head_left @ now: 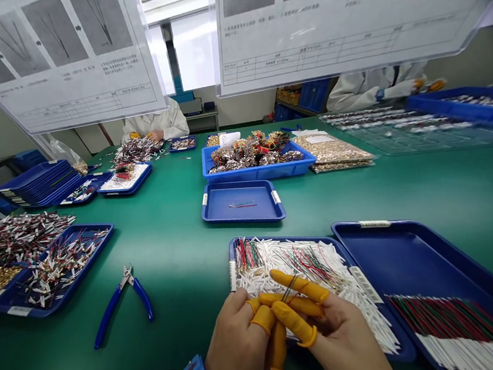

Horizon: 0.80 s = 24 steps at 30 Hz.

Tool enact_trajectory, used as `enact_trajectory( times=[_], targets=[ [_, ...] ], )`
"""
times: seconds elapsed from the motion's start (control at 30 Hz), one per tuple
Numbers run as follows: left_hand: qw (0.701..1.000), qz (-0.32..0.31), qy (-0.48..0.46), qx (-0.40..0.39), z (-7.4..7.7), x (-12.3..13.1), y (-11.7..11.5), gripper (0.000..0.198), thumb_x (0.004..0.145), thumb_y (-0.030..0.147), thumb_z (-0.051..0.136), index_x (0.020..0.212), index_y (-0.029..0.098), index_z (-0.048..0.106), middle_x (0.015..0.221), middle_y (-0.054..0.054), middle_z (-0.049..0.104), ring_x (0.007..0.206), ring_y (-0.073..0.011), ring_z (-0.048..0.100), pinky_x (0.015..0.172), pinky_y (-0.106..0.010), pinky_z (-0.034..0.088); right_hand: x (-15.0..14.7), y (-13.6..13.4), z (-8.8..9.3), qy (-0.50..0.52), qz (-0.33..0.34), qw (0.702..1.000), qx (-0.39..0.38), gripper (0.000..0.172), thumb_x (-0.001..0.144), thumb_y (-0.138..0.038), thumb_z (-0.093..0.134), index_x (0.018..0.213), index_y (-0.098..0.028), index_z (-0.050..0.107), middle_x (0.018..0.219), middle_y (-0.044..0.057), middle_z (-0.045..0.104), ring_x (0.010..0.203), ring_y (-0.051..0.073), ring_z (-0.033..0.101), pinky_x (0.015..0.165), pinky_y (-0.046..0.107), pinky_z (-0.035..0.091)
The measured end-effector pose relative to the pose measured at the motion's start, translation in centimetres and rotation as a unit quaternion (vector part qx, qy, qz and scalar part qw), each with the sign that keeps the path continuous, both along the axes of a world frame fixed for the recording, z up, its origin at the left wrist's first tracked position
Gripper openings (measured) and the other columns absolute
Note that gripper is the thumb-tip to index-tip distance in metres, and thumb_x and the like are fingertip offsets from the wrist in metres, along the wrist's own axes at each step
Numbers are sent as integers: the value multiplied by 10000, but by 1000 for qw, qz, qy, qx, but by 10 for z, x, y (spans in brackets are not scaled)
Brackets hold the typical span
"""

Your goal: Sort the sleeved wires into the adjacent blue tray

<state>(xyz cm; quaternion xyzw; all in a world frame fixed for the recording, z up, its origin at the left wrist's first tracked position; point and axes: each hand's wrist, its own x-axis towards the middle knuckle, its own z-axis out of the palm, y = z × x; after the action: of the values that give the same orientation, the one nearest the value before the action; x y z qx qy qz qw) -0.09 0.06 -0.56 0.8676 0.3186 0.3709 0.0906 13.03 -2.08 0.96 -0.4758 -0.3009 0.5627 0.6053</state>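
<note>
My left hand (239,352) and my right hand (335,341), both with yellow finger cots, meet just over a blue tray (280,242). Their fingertips pinch a small bunch of thin dark wires (290,288); I cannot tell which hand bears the grip. The tray holds many white-sleeved wires (309,267) with red and green leads. To the right, a second blue tray (415,255) holds a neat row of red, green and white wires (458,321), its lower end running out of view.
Blue-handled pliers (123,300) lie on the green tabletop (175,228) to my left, beyond a wire-filled blue tray (56,278). Ahead are a small blue tray (242,202) and a blue bin (258,170) of tangled wire. Two co-workers (155,127) sit beyond. Printed sheets (54,58) hang overhead.
</note>
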Motion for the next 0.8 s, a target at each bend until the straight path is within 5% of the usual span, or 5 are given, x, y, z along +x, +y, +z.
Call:
enact_trajectory(
  times=[0.13,0.3,0.47,0.63,0.8],
  targets=[
    [998,-10,-30,-45,4,-1,0,236,868,119,380,685,196,507,642,-67,618,587,-178,504,616,-325,460,10,2,-4,-44,59,997,21,265,627,-388,819,843,-240,777,825,78,786,784,265,729,815,403,565],
    [994,-26,-48,-97,8,0,-2,275,876,204,431,617,205,524,579,-54,567,592,-186,477,556,-312,411,19,4,-13,-100,14,993,57,166,616,-345,832,736,-254,762,687,23,746,651,210,685,639,282,577],
    [990,3,-98,-97,11,0,-2,323,819,456,593,915,157,670,710,-89,642,709,-240,535,615,-352,436,21,3,-18,-178,6,976,123,114,672,-265,788,776,-260,743,751,22,722,698,215,663,657,295,560],
    [970,-26,-126,-207,8,-2,-3,320,904,313,515,654,164,648,585,-45,584,604,-173,525,538,-267,408,15,-1,-16,-258,-23,949,179,64,760,-192,670,755,-254,682,736,13,668,684,197,621,636,303,518],
    [974,-39,-108,-196,5,-5,-5,251,862,194,493,678,166,661,610,-56,617,624,-186,581,562,-268,459,4,-4,-3,-361,-60,908,205,121,782,-193,590,668,-233,579,643,10,602,616,191,572,576,318,478]
  ],
)
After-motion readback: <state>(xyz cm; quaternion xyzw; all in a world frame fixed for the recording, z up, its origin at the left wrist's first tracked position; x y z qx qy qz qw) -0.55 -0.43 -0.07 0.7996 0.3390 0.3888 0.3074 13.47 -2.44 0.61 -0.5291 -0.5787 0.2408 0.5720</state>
